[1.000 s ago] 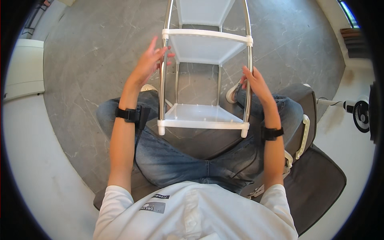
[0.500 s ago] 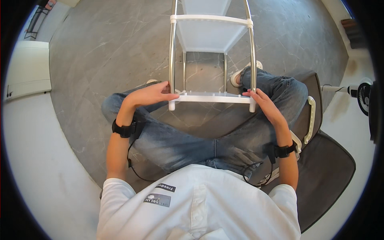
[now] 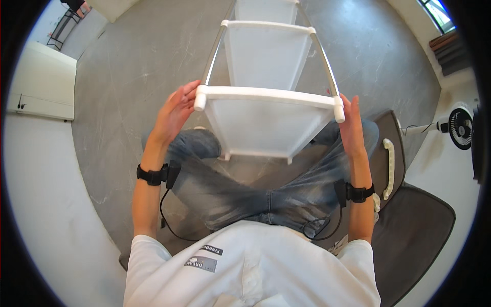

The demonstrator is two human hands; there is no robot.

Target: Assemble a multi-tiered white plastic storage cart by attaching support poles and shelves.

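A several-tier rack with white plastic shelves (image 3: pixel 266 123) and shiny metal poles (image 3: pixel 215 56) stretches away from me between my knees, tilted. The broad face of its nearest shelf is turned toward me, with short white stubs (image 3: pixel 200 102) at the corners. My left hand (image 3: pixel 176 112) lies along the outer side of the near left corner, fingers stretched out and touching the pole. On the opposite corner, my right hand (image 3: pixel 351 128) rests flat against the outside, fingers straight and pointing up. Neither hand is wrapped round the rack.
I sit with knees apart over a grey tiled floor (image 3: pixel 138 77). On the right are dark seat cushions (image 3: pixel 414 230), a white handle (image 3: pixel 388 169) and a fan (image 3: pixel 459 127). A white cabinet (image 3: pixel 43 82) stands at left. Black straps with cables (image 3: pixel 153 175) circle both forearms.
The rack's near end has come up and tipped, so the nearest shelf's face now shows. Both hands have moved up and outward from the shelf edge to the outer sides of its corners.
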